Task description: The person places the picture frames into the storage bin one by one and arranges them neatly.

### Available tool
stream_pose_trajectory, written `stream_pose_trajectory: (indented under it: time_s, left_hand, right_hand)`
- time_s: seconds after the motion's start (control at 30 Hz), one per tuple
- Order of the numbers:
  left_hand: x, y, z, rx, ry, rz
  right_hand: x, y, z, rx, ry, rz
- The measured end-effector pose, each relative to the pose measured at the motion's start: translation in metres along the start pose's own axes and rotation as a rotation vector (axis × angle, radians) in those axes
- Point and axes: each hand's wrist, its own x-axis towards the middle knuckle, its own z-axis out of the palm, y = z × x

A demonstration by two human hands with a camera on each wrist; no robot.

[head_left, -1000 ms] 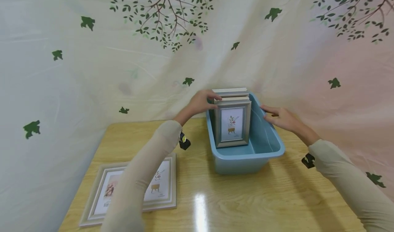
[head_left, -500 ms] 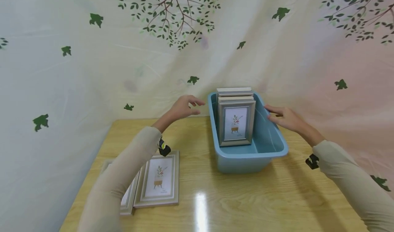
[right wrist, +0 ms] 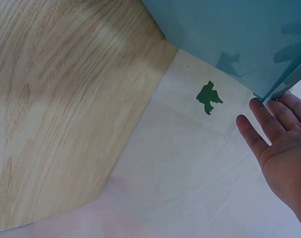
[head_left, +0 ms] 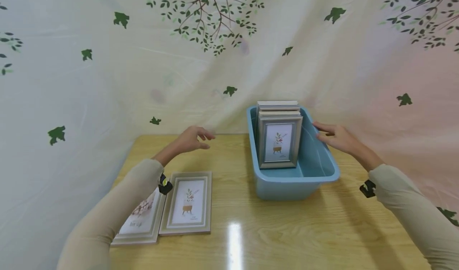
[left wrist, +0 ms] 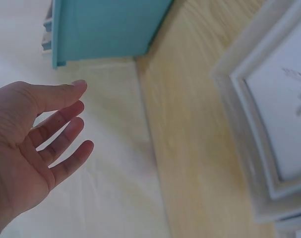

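Observation:
My left hand [head_left: 190, 139] is in the air over the table's left half, its fingers loosely bent and holding nothing. In the left wrist view, the palm and spread fingers of the left hand [left wrist: 36, 134] show with nothing between them. The relaxed fingers of my right hand [head_left: 338, 138] touch the right rim of a light blue plastic bin [head_left: 297, 179]. Several picture frames stand upright inside this bin, and the front picture frame [head_left: 263, 142] has a potted-plant print. Below my left hand, a pale picture frame [head_left: 209, 202] lies flat, print upward.
Another pale picture frame [head_left: 143, 238] lies to its left, partly hidden by my left sleeve [head_left: 118, 206]. All rest on a wooden table [head_left: 272, 238]. A curtain with leaf prints [head_left: 229, 63] hangs behind the table's back edge.
My left hand has let go of the picture frames in the bin and moved left and down, away from it. The right hand stays at the bin's rim.

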Motion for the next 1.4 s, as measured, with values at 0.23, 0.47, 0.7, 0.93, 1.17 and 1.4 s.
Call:
stream_pose_trajectory:
  time_s: [0.23,0.47,0.7,0.93,1.17,1.4]
  left_hand:
    - [-0.035,-0.031,0.000,-0.013,-0.040,-0.076]
    - [-0.063,-0.057,0.006,-0.024,-0.073,-0.107]
    - [-0.079,-0.076,0.014,-0.039,-0.134,-0.131]
    - [-0.089,-0.090,0.020,-0.036,-0.168,-0.200]
    - [-0.091,-0.098,0.020,-0.075,-0.190,-0.193]
    - [-0.092,-0.108,0.025,-0.091,-0.202,-0.246]
  right_hand:
    - [-0.001,-0.001,-0.001,0.003,-0.002,-0.013]
    - [0.000,-0.002,-0.002,-0.013,-0.012,0.008]
    - [0.000,-0.002,-0.003,-0.006,-0.013,0.013]
    - [0.001,-0.003,-0.002,-0.012,-0.019,0.028]
    - [0.000,-0.001,-0.001,-0.010,-0.005,0.015]
    - [0.002,-0.001,-0.002,-0.011,-0.002,0.022]
